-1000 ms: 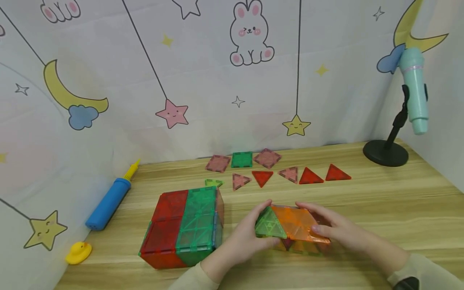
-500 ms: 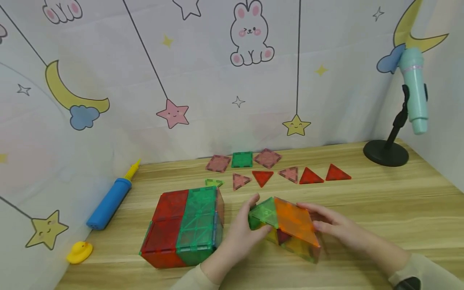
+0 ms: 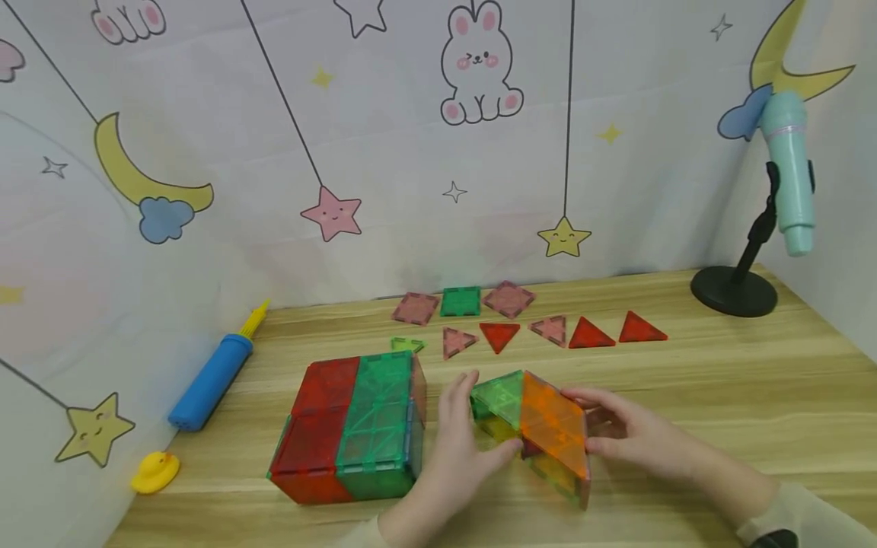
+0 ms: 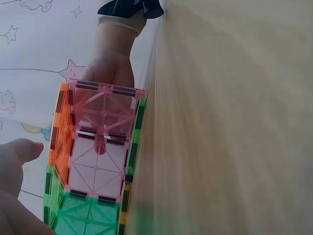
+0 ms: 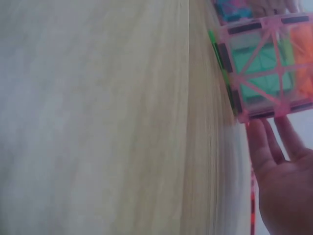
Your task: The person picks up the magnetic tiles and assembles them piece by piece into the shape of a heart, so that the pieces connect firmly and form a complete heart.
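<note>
A small block of see-through magnetic tiles sits on the table between my hands, with orange and green triangular faces on top. Its pink square tiles show in the left wrist view. My right hand holds the block's right end, thumb at the near side and fingers at the far side. In the right wrist view, fingertips meet the edge of a pink tile. My left hand stands at the block's left end, fingers fairly straight and raised, thumb tip at its near edge.
A larger red and green tile box stands left of my left hand. Loose tiles lie in rows at the back. A blue pump and yellow duck are at the left, a microphone stand at the right.
The block has turned, its right end swinging toward me. My left fingers have come away from its top far corner, while my right hand stays at the right end.
</note>
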`<state>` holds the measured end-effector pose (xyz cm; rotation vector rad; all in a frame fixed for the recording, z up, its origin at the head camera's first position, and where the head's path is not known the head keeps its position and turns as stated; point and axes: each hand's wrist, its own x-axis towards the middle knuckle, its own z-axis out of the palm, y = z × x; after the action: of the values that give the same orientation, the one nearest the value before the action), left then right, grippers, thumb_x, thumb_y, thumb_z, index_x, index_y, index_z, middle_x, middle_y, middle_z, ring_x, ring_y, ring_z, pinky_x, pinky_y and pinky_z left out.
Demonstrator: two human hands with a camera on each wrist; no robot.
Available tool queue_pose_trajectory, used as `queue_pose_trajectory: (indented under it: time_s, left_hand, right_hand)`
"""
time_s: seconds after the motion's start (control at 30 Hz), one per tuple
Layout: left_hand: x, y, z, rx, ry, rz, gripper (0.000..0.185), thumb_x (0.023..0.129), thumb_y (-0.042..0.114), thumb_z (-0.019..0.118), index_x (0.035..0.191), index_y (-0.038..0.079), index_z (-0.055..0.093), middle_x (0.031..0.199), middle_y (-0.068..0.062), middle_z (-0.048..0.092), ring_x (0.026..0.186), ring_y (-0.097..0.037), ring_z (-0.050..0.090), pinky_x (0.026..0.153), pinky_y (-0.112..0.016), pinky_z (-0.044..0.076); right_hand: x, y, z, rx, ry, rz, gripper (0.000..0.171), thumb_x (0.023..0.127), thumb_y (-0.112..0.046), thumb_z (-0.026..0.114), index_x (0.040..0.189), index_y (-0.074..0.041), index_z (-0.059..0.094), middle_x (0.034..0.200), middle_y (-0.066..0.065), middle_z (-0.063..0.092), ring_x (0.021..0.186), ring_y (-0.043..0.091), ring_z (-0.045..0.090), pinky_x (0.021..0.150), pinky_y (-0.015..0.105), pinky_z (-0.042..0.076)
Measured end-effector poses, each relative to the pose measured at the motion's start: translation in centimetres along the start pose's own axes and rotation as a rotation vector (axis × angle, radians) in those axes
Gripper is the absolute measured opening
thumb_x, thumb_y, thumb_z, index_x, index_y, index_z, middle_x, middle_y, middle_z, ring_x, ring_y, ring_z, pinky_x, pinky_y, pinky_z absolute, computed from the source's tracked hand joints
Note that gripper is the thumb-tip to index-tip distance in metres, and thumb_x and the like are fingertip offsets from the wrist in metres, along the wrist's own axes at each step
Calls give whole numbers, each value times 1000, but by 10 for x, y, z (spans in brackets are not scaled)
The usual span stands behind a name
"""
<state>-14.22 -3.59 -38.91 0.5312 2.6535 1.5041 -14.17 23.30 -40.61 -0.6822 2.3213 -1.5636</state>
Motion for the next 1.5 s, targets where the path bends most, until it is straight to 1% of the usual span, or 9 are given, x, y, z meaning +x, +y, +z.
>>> queue_pose_trajectory:
  time_s: [0.3, 0.43, 0.57, 0.7, 0.83, 1.07, 1.27, 1.4, 1.5]
  left_hand:
    - [-8, 3, -3, 10, -108, -80, 111, 69, 53, 77, 151, 27, 8, 154, -14, 3, 133, -45, 22, 91, -65, 34]
    - [-8, 2, -7, 19, -157, -60, 115, 67, 52, 78, 151, 25, 5, 155, -14, -1, 135, -45, 17, 93, -66, 31]
    - [-8, 2, -14, 41, -208, -58, 114, 69, 50, 78, 152, 23, 4, 155, -13, -1, 134, -44, 20, 93, -64, 33]
    - [-11, 3, -22, 56, -252, -55, 113, 70, 48, 78, 152, 25, 4, 156, -9, 0, 135, -40, 22, 93, -62, 35]
    - [-15, 4, -29, 94, -285, -22, 113, 70, 49, 79, 152, 24, 6, 156, -9, 3, 135, -40, 23, 92, -62, 36]
    - [-22, 11, -48, 127, -297, 22, 109, 71, 49, 77, 151, 19, 11, 154, -8, 15, 134, -32, 29, 96, -57, 36]
    - [-26, 16, -67, 143, -287, 64, 103, 75, 47, 75, 151, 18, 13, 152, -7, 22, 132, -30, 33, 96, -55, 37]
    - [-27, 17, -80, 205, -283, 125, 100, 75, 48, 75, 150, 19, 16, 150, -5, 27, 132, -26, 33, 97, -54, 37]
    - [-25, 12, -92, 284, -246, 170, 97, 75, 45, 76, 149, 18, 21, 149, -4, 29, 134, -26, 29, 99, -55, 34]
  right_hand:
    - [6, -2, 11, -3, -30, -27, 70, 90, -15, 64, 147, -8, 25, 131, 24, 42, 91, 18, 59, 71, 30, 52]
    - [11, -2, 15, 26, -64, -29, 76, 89, -15, 65, 149, -10, 19, 135, 27, 36, 89, 19, 60, 71, 31, 52]
    - [16, -3, 16, 55, -105, -41, 82, 88, -13, 67, 151, -11, 14, 140, 28, 29, 86, 21, 61, 72, 32, 53]
    - [23, -5, 17, 31, -129, -22, 91, 83, -15, 72, 152, -20, 13, 146, 21, 26, 77, 21, 59, 66, 31, 52]
    - [31, -8, 19, -12, -138, 29, 99, 77, -18, 77, 152, -26, 12, 147, 14, 27, 72, 20, 57, 62, 30, 51]
    - [49, -14, 29, 22, -147, 40, 101, 78, -20, 77, 152, -16, 8, 151, 20, 16, 83, 26, 60, 68, 33, 51]
    - [65, -18, 39, 9, -111, 60, 102, 77, -25, 78, 151, -15, 9, 150, 18, 20, 82, 24, 59, 68, 32, 51]
    - [76, -20, 47, 21, -96, 48, 103, 77, -23, 79, 151, -13, 9, 148, 17, 23, 79, 24, 60, 67, 32, 51]
    - [86, -23, 54, 29, -93, 31, 103, 77, -22, 78, 151, -10, 8, 147, 17, 26, 77, 23, 61, 67, 32, 51]
